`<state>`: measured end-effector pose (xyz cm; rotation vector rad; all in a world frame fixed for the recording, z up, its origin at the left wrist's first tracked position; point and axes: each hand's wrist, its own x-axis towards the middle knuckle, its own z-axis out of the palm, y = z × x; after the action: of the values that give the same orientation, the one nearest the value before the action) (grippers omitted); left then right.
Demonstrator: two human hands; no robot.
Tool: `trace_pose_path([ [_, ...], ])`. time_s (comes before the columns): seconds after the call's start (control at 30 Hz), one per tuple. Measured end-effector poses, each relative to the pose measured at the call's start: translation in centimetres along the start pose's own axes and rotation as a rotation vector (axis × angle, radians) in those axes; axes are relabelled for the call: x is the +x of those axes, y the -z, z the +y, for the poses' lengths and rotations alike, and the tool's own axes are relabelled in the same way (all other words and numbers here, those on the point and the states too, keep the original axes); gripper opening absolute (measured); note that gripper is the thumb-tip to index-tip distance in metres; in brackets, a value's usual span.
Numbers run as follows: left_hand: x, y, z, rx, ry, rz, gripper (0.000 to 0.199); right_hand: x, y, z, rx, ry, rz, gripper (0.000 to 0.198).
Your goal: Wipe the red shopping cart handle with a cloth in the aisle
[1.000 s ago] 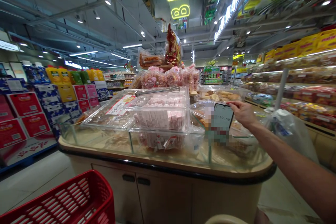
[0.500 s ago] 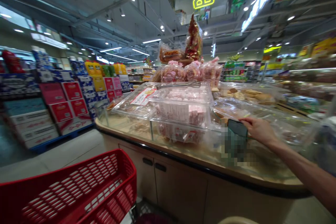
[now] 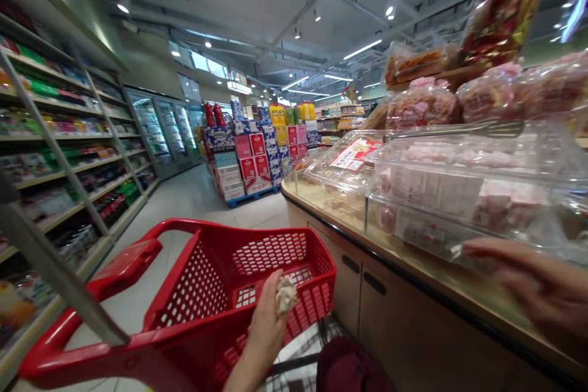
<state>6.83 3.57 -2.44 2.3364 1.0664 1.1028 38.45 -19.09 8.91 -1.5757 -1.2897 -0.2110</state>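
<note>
My left hand (image 3: 265, 315) is closed around a small crumpled whitish thing (image 3: 286, 296) with darker flecks; its kind is unclear. It is over the near side of the red shopping cart (image 3: 184, 331). My right hand (image 3: 523, 272), smeared by motion, is at the front of the bakery counter (image 3: 340, 215). Something small and shiny shows by its fingertips, too blurred to name. Just beyond that hand stands a clear plastic display case (image 3: 413, 202) with pink-and-white packages inside. Tongs (image 3: 487, 128) lie across its lid.
Another clear lidded case (image 3: 321, 165) with a red-and-white label stands farther along the counter. Pink-tied bread bags (image 3: 422, 104) are piled behind. Stacked cartons (image 3: 255, 162) stand across the aisle. Stocked shelves (image 3: 68, 135) line the left, with glass-door coolers (image 3: 160, 125) beyond.
The view has swung left, bringing more of the cart and my left hand with the crumpled thing into sight. The phone that my right hand held over the counter is no longer seen.
</note>
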Motion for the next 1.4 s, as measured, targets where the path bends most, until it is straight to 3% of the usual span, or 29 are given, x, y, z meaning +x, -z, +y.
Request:
trace_pose_path([
  [0.1, -1.0, -3.0, 3.1, -0.163, -0.083, -0.045, 0.063, -2.8, -12.8, -4.3, 0.403, -0.159, -0.404, 0.046],
  [0.13, -1.3, -3.7, 3.7, -0.193, -0.091, -0.063, 0.065, -4.0, -16.7, -5.5, 0.536, -0.166, -0.469, 0.056],
  [0.23, -2.4, -3.6, 3.7, -0.2, 0.003, -0.08, 0.066, -7.0, -25.2, -8.0, 0.727, -0.261, -0.404, 0.047],
  [0.3, -2.7, -1.2, 2.3, -0.106, 0.031, -0.109, 0.069, -7.4, -27.4, -8.4, 0.786, -0.272, -0.412, 0.035],
  [0.37, -2.8, 2.8, 0.4, 0.112, -0.013, -0.134, 0.071, -6.3, -27.6, -7.4, 0.752, -0.179, -0.422, 0.027],
  [0.47, -2.3, 9.4, -2.4, 0.614, 0.129, -0.024, 0.038, -3.2, -26.1, -3.5, 0.5, 0.024, -0.363, 0.024],
  [0.5, -2.2, 11.0, -3.2, 0.73, 0.159, -0.063, 0.029, -2.4, -25.8, -1.8, 0.388, 0.069, -0.362, 0.026],
  [0.6, -1.8, 13.5, -4.4, 0.925, 0.149, -0.205, 0.036, -1.5, -26.7, 2.1, 0.142, 0.106, -0.369, 0.034],
  [0.7, -1.6, 12.9, -4.3, 1.008, 0.122, -0.213, 0.037, -3.0, -30.5, 1.3, 0.141, 0.156, -0.334, 0.048],
  [0.8, -1.5, 11.5, -3.7, 1.033, 0.124, -0.169, 0.037, -4.8, -34.6, -3.0, 0.29, 0.361, -0.405, 0.057],
  [0.87, -1.6, 10.8, -3.4, 1.036, 0.119, -0.137, 0.037, -5.2, -35.9, -4.6, 0.343, 0.466, -0.435, 0.056],
  [0.93, -1.8, 10.4, -3.2, 1.048, 0.109, -0.104, 0.038, -4.6, -35.5, -3.2, 0.324, 0.474, -0.422, 0.054],
  [1.0, -2.0, 10.3, -2.9, 1.06, 0.101, -0.085, 0.038, -3.2, -33.7, 0.9, 0.262, 0.406, -0.39, 0.053],
  [1.07, -2.1, 10.1, -2.6, 1.067, 0.098, -0.075, 0.037, -1.8, -31.8, 5.6, 0.174, 0.245, -0.307, 0.055],
  [1.13, -2.2, 9.8, -2.3, 1.067, 0.107, -0.069, 0.036, -1.1, -30.9, 8.3, 0.106, 0.097, -0.205, 0.056],
  [1.2, -2.2, 9.5, -2.3, 1.054, 0.128, -0.067, 0.036, -1.6, -31.3, 7.6, 0.108, 0.074, -0.19, 0.054],
  [1.3, -1.6, 9.3, -2.1, 0.971, 0.2, -0.08, 0.033, -3.3, -33.3, 2.7, 0.217, 0.254, -0.306, 0.056],
  [1.4, -0.1, 9.6, -0.3, 0.627, 0.34, -0.079, 0.025, -3.5, -33.8, 0.2, 0.269, 0.423, -0.402, 0.056],
])
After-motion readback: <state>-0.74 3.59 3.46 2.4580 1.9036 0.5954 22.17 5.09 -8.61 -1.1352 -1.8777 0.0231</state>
